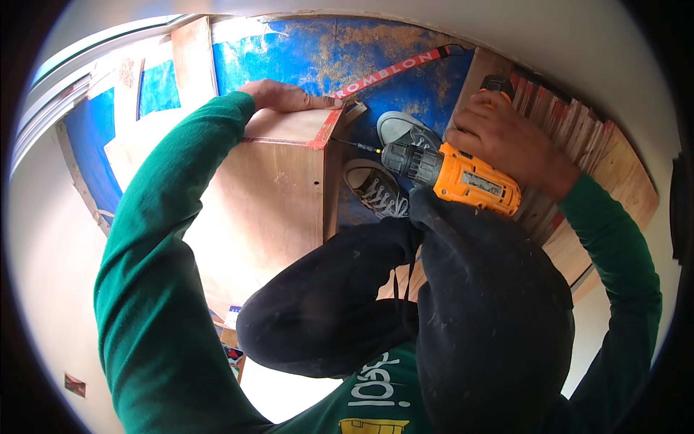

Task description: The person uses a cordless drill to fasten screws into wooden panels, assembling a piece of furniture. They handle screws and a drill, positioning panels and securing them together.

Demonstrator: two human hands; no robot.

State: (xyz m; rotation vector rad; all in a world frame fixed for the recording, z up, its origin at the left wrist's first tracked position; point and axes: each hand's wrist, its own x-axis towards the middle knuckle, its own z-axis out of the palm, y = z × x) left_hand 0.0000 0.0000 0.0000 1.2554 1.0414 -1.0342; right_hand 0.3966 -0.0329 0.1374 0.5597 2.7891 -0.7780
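Observation:
My right hand (499, 134) grips an orange and black cordless drill (473, 177), which lies level with its chuck toward the left. A thin bit (350, 144) reaches from the chuck to the side of a pale plywood box (267, 184), near its upper right corner. Whether the tip touches the wood, I cannot tell. On the far top edge of the box, my left hand (289, 96) holds on, with one digit stretched toward the corner. Red marking runs along that corner, and a small dark hole shows lower on the same panel.
Blue sheeting (289, 54) with sawdust covers the floor. A red lettered strap (394, 72) lies beyond the box. My sneakers (376, 186) are between box and drill. Several thin boards (571, 134) are stacked at the right, and wood pieces (194, 61) lie at the far left.

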